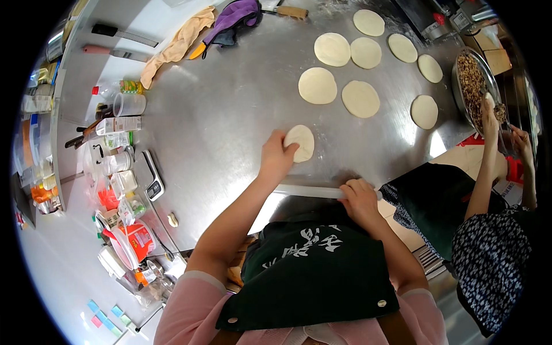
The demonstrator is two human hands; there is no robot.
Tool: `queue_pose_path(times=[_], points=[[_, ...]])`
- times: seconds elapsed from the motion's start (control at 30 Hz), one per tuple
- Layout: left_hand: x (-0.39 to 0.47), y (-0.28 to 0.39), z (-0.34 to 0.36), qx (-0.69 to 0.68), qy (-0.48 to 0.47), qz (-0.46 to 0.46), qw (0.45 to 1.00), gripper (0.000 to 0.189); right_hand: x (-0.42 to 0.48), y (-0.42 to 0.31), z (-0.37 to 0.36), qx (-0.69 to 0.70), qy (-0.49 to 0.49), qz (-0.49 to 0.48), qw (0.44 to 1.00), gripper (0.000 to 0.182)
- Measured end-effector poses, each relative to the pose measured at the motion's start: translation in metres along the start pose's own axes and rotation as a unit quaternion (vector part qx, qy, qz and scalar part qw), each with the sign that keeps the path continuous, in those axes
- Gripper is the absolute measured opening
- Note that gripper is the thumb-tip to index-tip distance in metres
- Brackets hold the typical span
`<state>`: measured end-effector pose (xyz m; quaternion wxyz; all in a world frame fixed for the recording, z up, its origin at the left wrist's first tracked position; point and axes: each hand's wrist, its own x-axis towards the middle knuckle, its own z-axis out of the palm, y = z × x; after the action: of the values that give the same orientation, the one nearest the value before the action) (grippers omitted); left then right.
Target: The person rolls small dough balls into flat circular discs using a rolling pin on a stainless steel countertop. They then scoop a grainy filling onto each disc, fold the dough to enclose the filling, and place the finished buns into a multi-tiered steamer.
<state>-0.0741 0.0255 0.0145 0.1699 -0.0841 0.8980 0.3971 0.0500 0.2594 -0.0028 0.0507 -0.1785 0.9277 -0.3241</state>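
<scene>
My left hand (279, 152) pinches the left edge of a dough round (302, 142) that lies on the stainless steel table (215, 125). My right hand (359, 199) is closed around the right end of a white rolling pin (308, 191), which lies along the table's near edge. Farther away and to the right, several flat dough rounds (361, 99) are spread over the metal, two of them touching or nearly so. A small lump of dough (173, 220) sits by itself near the table's left end.
At the right, a co-worker's hands (489, 114) hold dough and a utensil by a metal bowl of chopped filling (455, 86). A digital scale (154, 181), tubs and packages line the left side. Cloths (179, 43) and a wooden-handled tool (292, 12) lie at the far edge.
</scene>
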Motion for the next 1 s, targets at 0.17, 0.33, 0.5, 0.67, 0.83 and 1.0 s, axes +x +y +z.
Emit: queue_pose_path(times=[0.17,0.33,0.5,0.67,0.83,1.0], points=[[-0.011,-0.036,-0.011,0.017,0.091,-0.016,0.996,0.034,-0.022,0.002,-0.002,0.026,0.06,0.093,0.994,0.032],[0.032,-0.031,-0.013,0.11,0.189,0.25,0.943,0.036,-0.006,-0.008,0.014,0.031,0.127,0.125,0.984,0.032],[0.046,-0.043,0.012,0.215,0.125,0.332,0.91,0.044,-0.005,-0.005,0.034,-0.063,0.174,0.113,0.976,0.039],[0.027,-0.066,0.002,0.288,0.068,0.335,0.894,0.046,-0.007,-0.009,0.046,-0.119,0.192,0.11,0.968,0.045],[0.042,-0.037,-0.003,0.316,0.074,0.325,0.888,0.049,-0.001,-0.01,0.026,-0.02,0.16,0.124,0.979,0.038],[0.08,-0.018,0.025,0.329,0.088,0.302,0.89,0.053,0.014,0.01,0.012,-0.005,0.11,0.141,0.984,0.035]])
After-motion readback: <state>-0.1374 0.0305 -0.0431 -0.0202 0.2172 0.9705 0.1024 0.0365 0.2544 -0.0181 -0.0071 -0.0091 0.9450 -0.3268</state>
